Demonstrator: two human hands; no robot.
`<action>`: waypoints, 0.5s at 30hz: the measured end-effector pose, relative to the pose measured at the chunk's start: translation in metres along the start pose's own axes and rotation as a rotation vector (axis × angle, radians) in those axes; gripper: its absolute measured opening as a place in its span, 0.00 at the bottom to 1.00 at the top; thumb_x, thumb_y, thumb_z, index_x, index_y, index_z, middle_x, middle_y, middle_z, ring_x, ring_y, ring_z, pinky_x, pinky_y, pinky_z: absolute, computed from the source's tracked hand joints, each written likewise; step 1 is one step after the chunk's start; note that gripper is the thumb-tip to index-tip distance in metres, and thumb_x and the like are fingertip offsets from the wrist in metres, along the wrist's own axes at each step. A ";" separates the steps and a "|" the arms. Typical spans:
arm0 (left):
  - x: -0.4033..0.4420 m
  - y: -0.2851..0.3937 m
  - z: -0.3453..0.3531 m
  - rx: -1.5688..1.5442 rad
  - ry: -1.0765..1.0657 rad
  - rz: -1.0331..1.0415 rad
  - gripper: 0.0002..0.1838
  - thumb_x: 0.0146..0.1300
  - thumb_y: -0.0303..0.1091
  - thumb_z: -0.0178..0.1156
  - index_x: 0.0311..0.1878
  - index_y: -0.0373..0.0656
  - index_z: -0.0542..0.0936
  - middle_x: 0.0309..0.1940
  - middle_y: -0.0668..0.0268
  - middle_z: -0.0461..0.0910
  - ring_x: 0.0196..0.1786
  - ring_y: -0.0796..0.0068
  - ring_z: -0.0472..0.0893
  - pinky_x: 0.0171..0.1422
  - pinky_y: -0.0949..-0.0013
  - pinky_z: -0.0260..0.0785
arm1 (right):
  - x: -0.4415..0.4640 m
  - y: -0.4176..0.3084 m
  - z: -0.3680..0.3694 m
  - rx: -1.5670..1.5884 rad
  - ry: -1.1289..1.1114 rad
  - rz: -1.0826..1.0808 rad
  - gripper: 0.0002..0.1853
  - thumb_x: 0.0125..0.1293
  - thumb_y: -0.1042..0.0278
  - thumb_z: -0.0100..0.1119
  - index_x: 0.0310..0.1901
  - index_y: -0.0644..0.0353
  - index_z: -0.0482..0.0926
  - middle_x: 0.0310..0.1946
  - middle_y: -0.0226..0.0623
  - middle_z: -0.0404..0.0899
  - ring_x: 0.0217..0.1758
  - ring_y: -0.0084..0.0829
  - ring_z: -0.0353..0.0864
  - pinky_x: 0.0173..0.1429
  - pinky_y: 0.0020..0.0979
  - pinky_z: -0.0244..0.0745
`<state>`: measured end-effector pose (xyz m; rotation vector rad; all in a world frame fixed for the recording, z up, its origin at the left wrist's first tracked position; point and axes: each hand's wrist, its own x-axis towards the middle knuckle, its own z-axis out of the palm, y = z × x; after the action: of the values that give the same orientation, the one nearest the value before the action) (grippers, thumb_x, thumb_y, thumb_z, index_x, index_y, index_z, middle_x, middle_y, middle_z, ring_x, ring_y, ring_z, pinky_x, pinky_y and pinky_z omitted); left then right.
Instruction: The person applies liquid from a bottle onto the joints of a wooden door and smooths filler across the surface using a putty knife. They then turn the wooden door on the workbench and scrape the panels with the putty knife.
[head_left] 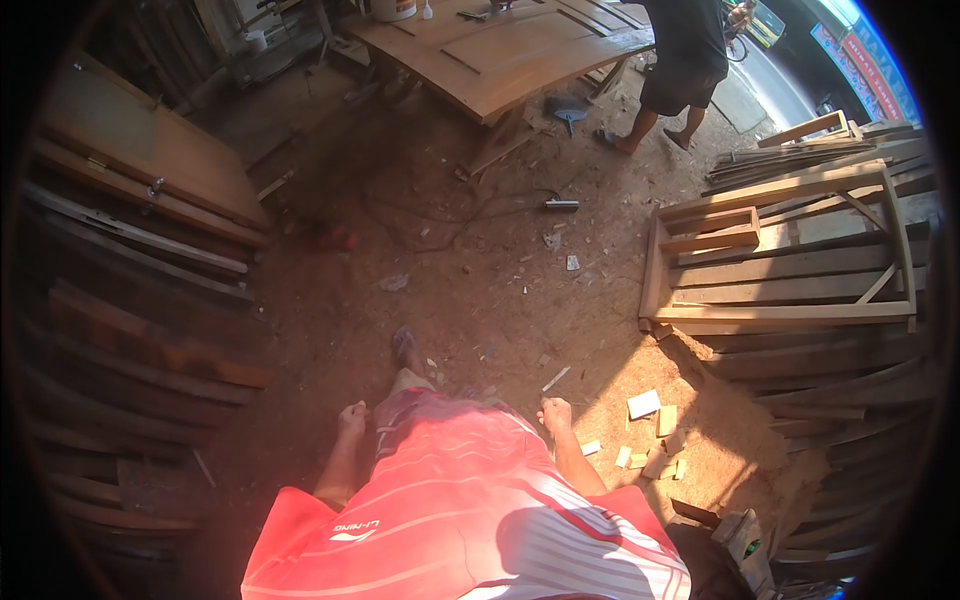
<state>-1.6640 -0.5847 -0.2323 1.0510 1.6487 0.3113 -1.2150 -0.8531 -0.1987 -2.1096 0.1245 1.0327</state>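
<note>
My left hand point(353, 414) hangs beside my left thigh with its fingers curled in, and nothing shows in it. On the other side, my right hand point(554, 411) is closed near my right hip. A thin pale strip point(556, 379) appears just beyond its fingers; I cannot tell whether it is held or lies on the ground. Small wood offcuts point(655, 462) and a white block point(643, 404) lie on the sunlit ground to the right of that hand.
A panelled wooden door point(520, 50) rests on supports ahead, with a person in dark clothes point(688, 60) beside it. Stacked planks point(800, 350) and a wooden frame point(780, 315) line the right. More boards point(150, 340) lean left. A cable point(450, 243) and metal cylinder point(561, 205) lie on the dirt.
</note>
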 end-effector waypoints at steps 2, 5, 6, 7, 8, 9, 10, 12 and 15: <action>-0.019 0.015 0.001 0.077 -0.014 -0.005 0.22 0.75 0.50 0.58 0.41 0.36 0.85 0.35 0.62 0.86 0.37 0.73 0.83 0.41 0.62 0.76 | -0.005 0.005 0.001 -0.007 0.000 0.005 0.16 0.71 0.63 0.62 0.46 0.71 0.83 0.35 0.42 0.86 0.32 0.30 0.87 0.31 0.31 0.81; -0.076 0.060 0.005 0.139 0.006 0.020 0.23 0.74 0.51 0.59 0.41 0.35 0.85 0.34 0.61 0.87 0.37 0.72 0.85 0.40 0.62 0.76 | -0.018 0.008 0.004 -0.106 -0.041 -0.036 0.16 0.70 0.62 0.60 0.44 0.71 0.85 0.34 0.45 0.87 0.33 0.34 0.87 0.37 0.36 0.81; -0.090 0.062 0.001 0.145 0.004 0.066 0.24 0.74 0.51 0.59 0.41 0.35 0.86 0.33 0.61 0.87 0.36 0.71 0.85 0.40 0.62 0.76 | -0.021 0.014 0.004 -0.188 -0.050 -0.111 0.17 0.70 0.60 0.59 0.41 0.70 0.86 0.32 0.47 0.87 0.33 0.37 0.87 0.40 0.40 0.80; -0.076 0.040 0.002 0.116 -0.017 -0.021 0.23 0.74 0.50 0.59 0.40 0.36 0.86 0.31 0.61 0.86 0.36 0.70 0.85 0.39 0.62 0.76 | -0.014 0.023 0.002 -0.364 -0.082 -0.207 0.19 0.70 0.58 0.57 0.37 0.70 0.86 0.30 0.48 0.87 0.34 0.40 0.87 0.42 0.42 0.78; -0.060 0.015 0.003 0.086 -0.045 -0.105 0.22 0.74 0.49 0.59 0.40 0.36 0.86 0.30 0.61 0.86 0.35 0.69 0.85 0.38 0.63 0.75 | -0.005 0.034 -0.001 -0.537 -0.098 -0.310 0.21 0.70 0.56 0.56 0.33 0.70 0.86 0.28 0.50 0.86 0.35 0.43 0.87 0.44 0.45 0.76; -0.075 0.019 -0.002 0.060 -0.010 -0.132 0.22 0.74 0.49 0.59 0.40 0.36 0.86 0.30 0.61 0.86 0.35 0.69 0.85 0.38 0.63 0.75 | 0.002 0.049 -0.004 -0.653 -0.125 -0.398 0.21 0.70 0.57 0.56 0.33 0.70 0.86 0.27 0.49 0.86 0.34 0.42 0.86 0.43 0.44 0.76; -0.084 0.026 -0.005 0.096 -0.044 -0.105 0.22 0.74 0.49 0.59 0.40 0.36 0.85 0.30 0.60 0.86 0.36 0.68 0.85 0.38 0.62 0.75 | 0.013 0.061 -0.007 -0.692 -0.153 -0.452 0.20 0.70 0.57 0.56 0.32 0.69 0.85 0.26 0.47 0.85 0.32 0.42 0.85 0.41 0.44 0.75; -0.091 0.040 -0.008 0.122 -0.069 -0.084 0.22 0.74 0.49 0.60 0.40 0.35 0.85 0.30 0.59 0.86 0.37 0.67 0.85 0.38 0.62 0.75 | 0.025 0.078 -0.011 -0.687 -0.187 -0.524 0.20 0.70 0.59 0.57 0.31 0.69 0.85 0.24 0.44 0.84 0.30 0.40 0.84 0.38 0.43 0.74; -0.092 0.049 -0.008 0.214 0.051 0.005 0.22 0.73 0.49 0.60 0.41 0.35 0.85 0.31 0.58 0.86 0.38 0.66 0.85 0.39 0.60 0.75 | 0.031 0.085 -0.018 -0.524 -0.201 -0.504 0.19 0.71 0.60 0.58 0.29 0.67 0.85 0.22 0.40 0.82 0.27 0.37 0.83 0.33 0.41 0.73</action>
<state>-1.6473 -0.6243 -0.1370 1.2150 1.7540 0.1679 -1.2162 -0.9178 -0.2650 -2.2876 -0.8159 1.0225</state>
